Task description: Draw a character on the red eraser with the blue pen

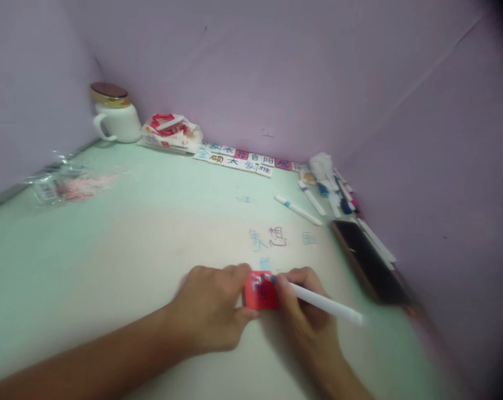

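Two hands meet: left hand (210, 314) pinches small red card (260, 291); right hand (303, 311) grips white pen (326, 304).

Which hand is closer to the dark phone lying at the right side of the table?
The right hand, which holds the white pen over the red card, is closer to the phone. The left hand presses the card's other side, farther from it.

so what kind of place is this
Probably a home desk corner used for writing practice: a pale green table against lilac walls, a lidded mug, loose markers, and character cards.
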Demonstrator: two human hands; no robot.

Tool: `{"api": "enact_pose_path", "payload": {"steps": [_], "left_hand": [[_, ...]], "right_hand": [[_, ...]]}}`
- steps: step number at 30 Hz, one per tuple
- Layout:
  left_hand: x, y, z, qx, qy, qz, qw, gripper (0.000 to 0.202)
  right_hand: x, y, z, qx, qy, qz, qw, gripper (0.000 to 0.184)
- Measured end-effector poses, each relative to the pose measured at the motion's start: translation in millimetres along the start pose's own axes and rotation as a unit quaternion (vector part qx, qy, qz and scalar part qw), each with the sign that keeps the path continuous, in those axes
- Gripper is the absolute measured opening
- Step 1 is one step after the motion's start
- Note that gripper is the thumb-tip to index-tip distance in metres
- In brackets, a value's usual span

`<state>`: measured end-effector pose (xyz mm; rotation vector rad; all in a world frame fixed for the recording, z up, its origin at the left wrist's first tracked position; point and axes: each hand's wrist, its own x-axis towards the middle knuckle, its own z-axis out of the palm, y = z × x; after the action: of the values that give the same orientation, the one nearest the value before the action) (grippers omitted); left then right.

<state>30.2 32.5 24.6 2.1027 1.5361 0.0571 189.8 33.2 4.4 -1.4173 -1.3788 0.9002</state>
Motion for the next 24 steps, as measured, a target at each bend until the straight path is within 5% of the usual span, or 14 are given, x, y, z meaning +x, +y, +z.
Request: {"api": "enact_pose_path", "payload": {"steps": [24], "left_hand": [[0.8,-1.0,2.1,0.0,0.003,0.006,1.0,0.033]], "right_hand": [[-0.6,-1.4,-1.9,-0.03,-0.017,-0.02,0.999,0.024]]}}
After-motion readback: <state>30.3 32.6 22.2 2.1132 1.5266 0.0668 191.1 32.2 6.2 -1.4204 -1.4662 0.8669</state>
